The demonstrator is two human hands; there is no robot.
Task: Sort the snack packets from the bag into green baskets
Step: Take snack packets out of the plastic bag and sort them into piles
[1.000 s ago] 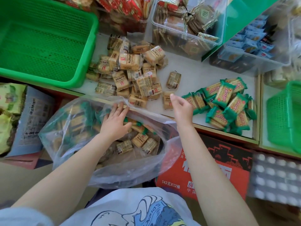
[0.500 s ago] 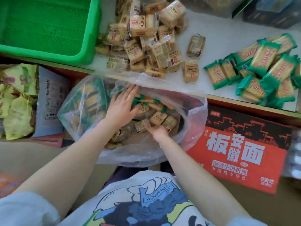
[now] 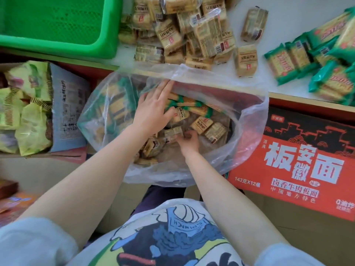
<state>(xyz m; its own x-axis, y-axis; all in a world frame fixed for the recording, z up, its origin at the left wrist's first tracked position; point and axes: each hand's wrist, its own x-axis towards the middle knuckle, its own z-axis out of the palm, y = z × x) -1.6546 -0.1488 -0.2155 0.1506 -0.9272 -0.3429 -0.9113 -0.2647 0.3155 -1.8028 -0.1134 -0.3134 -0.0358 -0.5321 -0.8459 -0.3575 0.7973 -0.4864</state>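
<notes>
Right hand curled onto a tan packet deep in the clear bag at frame centre, left hand flat on the packets beside it; green basket sits upper left, nearer the left hand.

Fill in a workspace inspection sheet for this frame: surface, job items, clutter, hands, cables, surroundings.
Surface: white counter, partly covered.
Job's things: clear plastic bag open, packets inside; tan packets heaped on the counter; green packets grouped at right; green basket holds no packets in its visible part.
Clutter: red noodle carton; yellow-green bags.
Hands: left hand flat on packets in the bag; right hand grips a tan packet.
Cables: nothing seen.
Surroundings: nothing seen.
</notes>
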